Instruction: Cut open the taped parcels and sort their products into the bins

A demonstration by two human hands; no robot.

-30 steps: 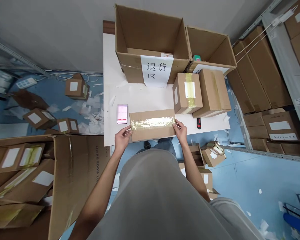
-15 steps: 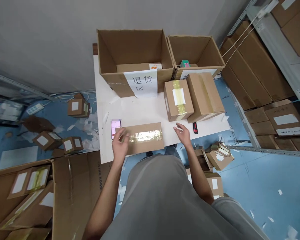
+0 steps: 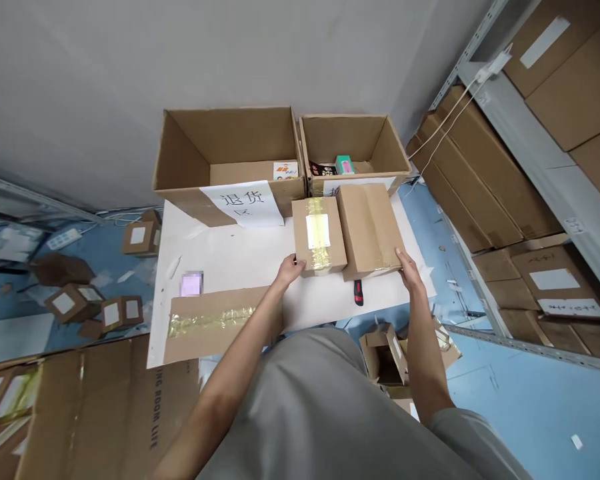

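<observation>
Two closed cardboard boxes stand side by side on the right of the white table (image 3: 260, 257). My left hand (image 3: 290, 271) is closed at the near left corner of the smaller box (image 3: 305, 243), which has yellowish tape and a white label. At the near right corner of the larger box (image 3: 367, 223), my right hand (image 3: 409, 270) grips the edge, so both boxes sit between my hands. A flat cardboard box (image 3: 195, 345) with shiny tape lies at the table's front left, partly behind my left forearm. A red and black box cutter (image 3: 359, 293) lies just before the larger box.
Two open cartons (image 3: 180, 157) (image 3: 400, 157) line the table's back, with small packages inside. A blurred phone (image 3: 192, 283) lies at the left. A large carton (image 3: 105, 407) of parcels stands at the lower left. Shelving (image 3: 510, 100) with boxes rises on the right; parcels and paper scraps litter the floor.
My hands let go of the flat taped box, which was shifted left on the table, then moved right to the two standing boxes. The view has turned right.
</observation>
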